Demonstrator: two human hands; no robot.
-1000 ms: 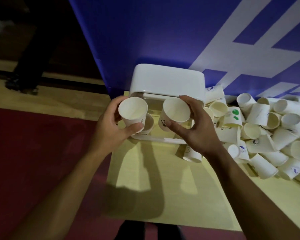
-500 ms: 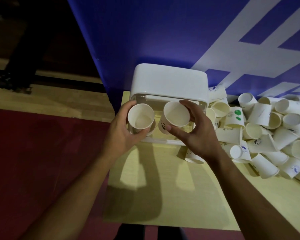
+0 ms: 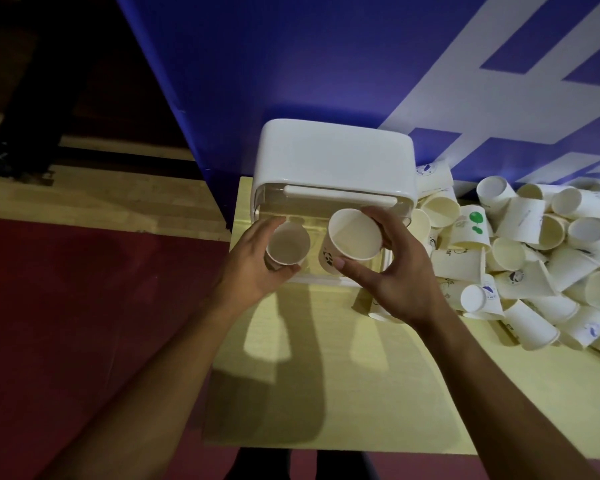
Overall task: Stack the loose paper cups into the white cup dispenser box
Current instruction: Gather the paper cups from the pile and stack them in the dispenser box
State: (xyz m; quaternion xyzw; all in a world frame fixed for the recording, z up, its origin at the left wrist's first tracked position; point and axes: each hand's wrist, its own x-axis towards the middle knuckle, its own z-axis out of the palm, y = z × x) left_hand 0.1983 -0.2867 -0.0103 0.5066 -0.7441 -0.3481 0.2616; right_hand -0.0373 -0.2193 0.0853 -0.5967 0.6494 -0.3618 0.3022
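The white cup dispenser box (image 3: 336, 157) stands at the table's far left corner against the blue wall, its front tray open towards me. My left hand (image 3: 253, 268) grips a plain paper cup (image 3: 287, 244), mouth up, low over the left side of the tray. My right hand (image 3: 392, 271) holds a second paper cup with a panda print (image 3: 352, 239), mouth up, above the tray's right side. A big heap of loose paper cups (image 3: 530, 258) lies to the right of the box.
The pale yellow table (image 3: 326, 382) ends just left of the box, with red floor (image 3: 84, 323) beyond. A blue and white wall panel (image 3: 361, 64) rises right behind the box. One loose cup (image 3: 378, 310) lies under my right wrist. Shoes show at far left.
Both hands have moved forward and down towards the dispenser tray. The left cup has dropped lower into the left side of the tray; the right cup stays higher.
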